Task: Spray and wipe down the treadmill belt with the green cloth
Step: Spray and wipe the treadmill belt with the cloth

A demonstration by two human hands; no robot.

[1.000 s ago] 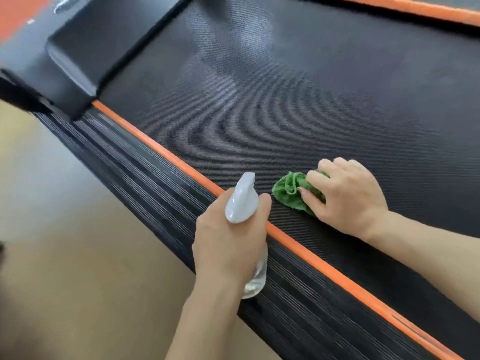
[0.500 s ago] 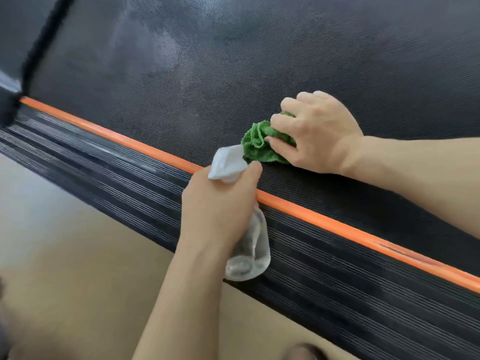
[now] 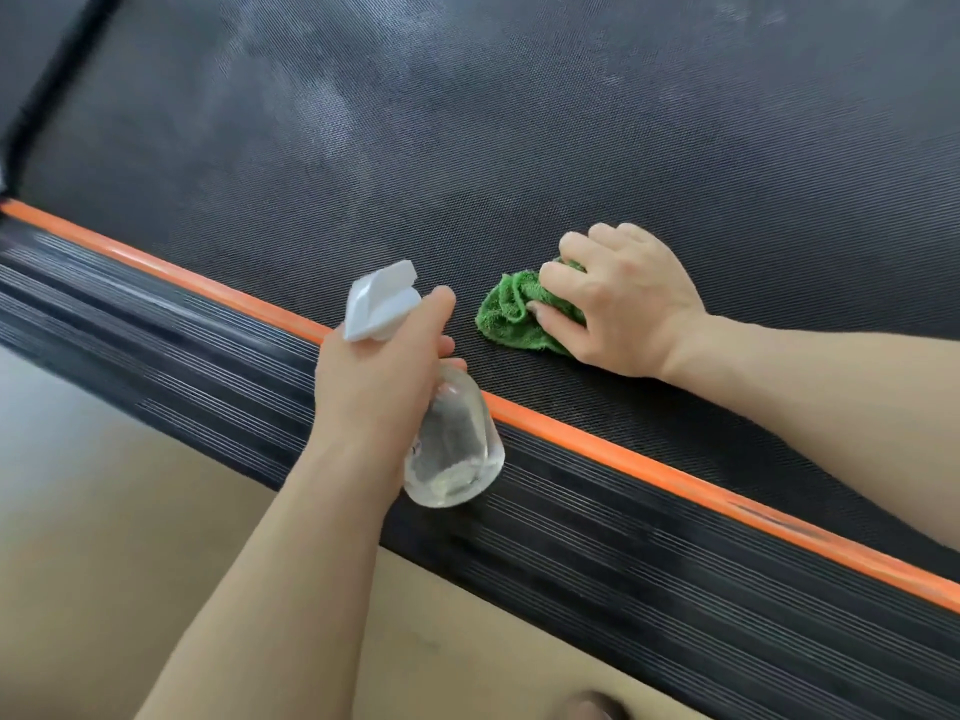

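The black textured treadmill belt [image 3: 519,148] fills the upper part of the view, with pale damp patches toward the top left. My right hand [image 3: 618,304] presses a bunched green cloth [image 3: 509,314] flat onto the belt near its orange edge; the fingers cover most of the cloth. My left hand [image 3: 379,376] grips a clear spray bottle [image 3: 452,449] by the neck, its white nozzle [image 3: 379,298] pointing up and left over the side rail. A little liquid sits in the bottle's base.
An orange strip [image 3: 649,475] runs diagonally between the belt and the ribbed black side rail [image 3: 182,356]. Beige floor [image 3: 104,563] lies below the rail. The black motor cover's edge [image 3: 31,54] shows at the top left.
My right hand and the cloth have slid right along the belt, away from the spray bottle. The view has shifted, so the left hand with the bottle sits lower in the frame.
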